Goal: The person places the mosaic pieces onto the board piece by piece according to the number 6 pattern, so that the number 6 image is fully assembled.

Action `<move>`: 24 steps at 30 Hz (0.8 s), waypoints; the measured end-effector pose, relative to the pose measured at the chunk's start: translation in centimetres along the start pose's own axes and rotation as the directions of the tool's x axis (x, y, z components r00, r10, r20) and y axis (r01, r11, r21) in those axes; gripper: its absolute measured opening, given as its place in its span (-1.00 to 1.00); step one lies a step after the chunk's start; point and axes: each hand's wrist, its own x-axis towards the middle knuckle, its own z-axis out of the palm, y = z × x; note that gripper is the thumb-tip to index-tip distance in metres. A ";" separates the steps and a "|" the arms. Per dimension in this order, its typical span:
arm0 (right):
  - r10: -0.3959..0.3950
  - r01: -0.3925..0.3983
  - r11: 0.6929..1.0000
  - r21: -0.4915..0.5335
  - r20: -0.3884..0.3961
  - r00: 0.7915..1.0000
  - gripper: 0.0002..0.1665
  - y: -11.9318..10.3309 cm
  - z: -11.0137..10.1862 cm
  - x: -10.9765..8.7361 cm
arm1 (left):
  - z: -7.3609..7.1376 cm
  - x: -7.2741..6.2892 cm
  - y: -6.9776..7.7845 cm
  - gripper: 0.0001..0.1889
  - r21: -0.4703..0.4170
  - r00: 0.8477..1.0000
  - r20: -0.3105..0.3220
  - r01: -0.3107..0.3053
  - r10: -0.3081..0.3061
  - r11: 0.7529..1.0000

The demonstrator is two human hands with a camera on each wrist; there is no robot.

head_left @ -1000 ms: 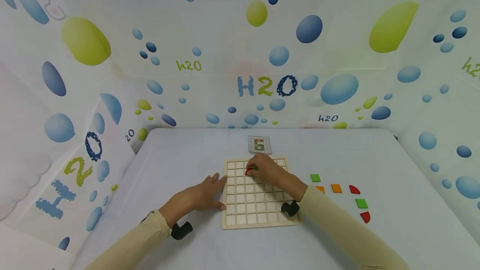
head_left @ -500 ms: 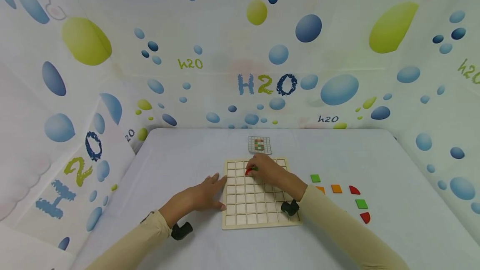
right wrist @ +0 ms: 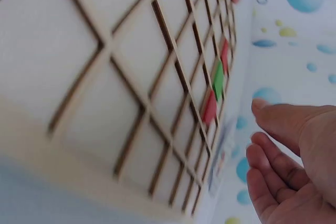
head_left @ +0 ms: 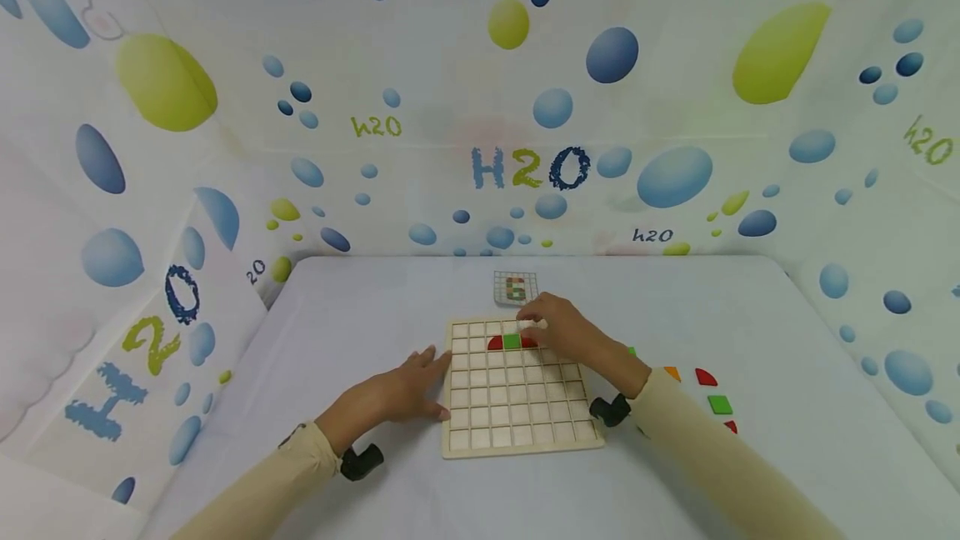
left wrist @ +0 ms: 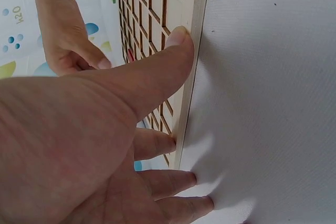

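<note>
A wooden grid board (head_left: 480, 397) lies on the white table. In one of its upper rows sit a red quarter-round tile (head_left: 495, 343), a green square tile (head_left: 512, 342) and a second red tile (head_left: 528, 342), side by side. My left hand (head_left: 411, 388) rests at the board's left edge, fingers spread, its thumb (left wrist: 176, 40) touching the rim. Over the far right part of the board hovers my right hand (head_left: 566, 332), partly covering the second red tile. The right wrist view shows its thumb and fingers apart, holding nothing.
Behind the board lies a small pattern card (head_left: 512, 290) with a coloured figure on a grid. Right of the board are loose tiles: orange (head_left: 672, 373), red (head_left: 706, 377), green (head_left: 718, 404) and another red (head_left: 731, 426) partly behind the right sleeve (head_left: 720, 448).
My right hand has let go of the left red tile and moved right, uncovering the row of red and green tiles. The left hand stays in place.
</note>
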 end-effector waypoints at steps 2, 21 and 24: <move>0.024 -0.024 0.999 0.026 -0.012 1.000 -0.67 0.5 -0.8 -0.6 | -0.1 -0.1 0.0 -0.01 -0.002 1.000 0.003 0.000 0.000 1.000; 0.230 -0.228 0.973 0.033 -0.093 0.969 -0.59 5.8 -5.5 -8.1 | 0.0 0.0 0.1 -0.01 0.038 1.000 -0.001 0.003 -0.003 0.999; 0.262 -0.260 0.965 0.035 -0.076 0.962 -0.57 6.5 -5.9 -9.4 | 0.0 0.1 0.1 0.00 0.032 1.000 -0.002 0.004 -0.004 0.999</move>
